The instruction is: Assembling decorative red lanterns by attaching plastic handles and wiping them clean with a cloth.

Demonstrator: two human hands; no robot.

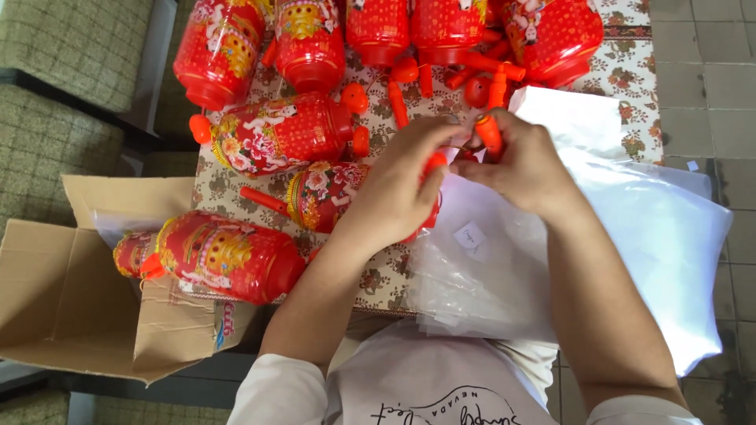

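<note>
My left hand [402,185] and my right hand [524,165] meet over the middle of the table. My right hand pinches a small orange plastic handle piece [488,132]. My left hand grips a red lantern with floral print [327,193], whose right end is hidden under the hand; an orange part shows at its fingertips. More red lanterns lie around: one behind it [279,134], one at the table's near left edge [228,256].
Several red lanterns [378,27] and loose orange sticks [398,102] crowd the far side of the floral tablecloth [630,71]. A pile of clear plastic bags [646,228] lies at the right. An open cardboard box [71,299] stands at the left, beside a green sofa [63,47].
</note>
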